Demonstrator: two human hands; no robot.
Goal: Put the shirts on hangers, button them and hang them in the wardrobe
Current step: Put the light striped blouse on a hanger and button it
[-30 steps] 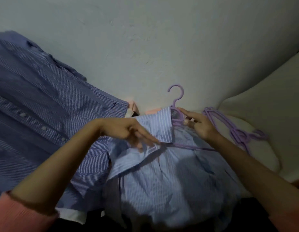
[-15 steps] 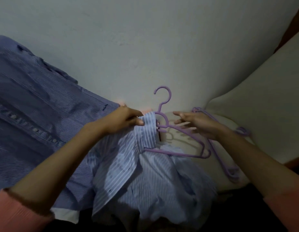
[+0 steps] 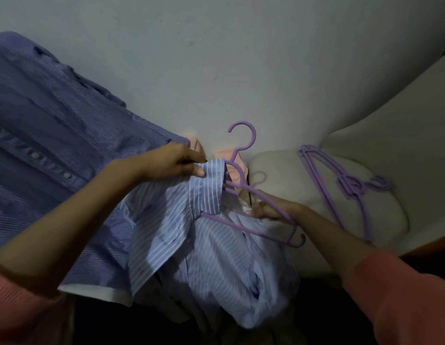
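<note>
- Since the frame half a second before, the right hand [image 3: 271, 209] had dropped from hovering near the neck of the purple hanger [image 3: 251, 210] to lower down on the hanger's right arm, beside the light blue striped shirt [image 3: 191, 232].
- Its fingers were curled round the hanger's sloping arm and into the pale cloth under it; how firmly they held could not be told.
- The left hand [image 3: 176, 163] pinched the shirt's collar edge between thumb and fingers, just left of the hanger's neck, as before.
- The hanger's left shoulder sat inside the shirt; its right end and hook stood bare.
- The shirt hung bunched below both hands.
- A dark blue striped shirt [image 3: 54, 145] lay spread at left.
- Spare purple hangers [image 3: 346, 185] lay on a cream cushion [image 3: 278, 168], well apart to the right.
</note>
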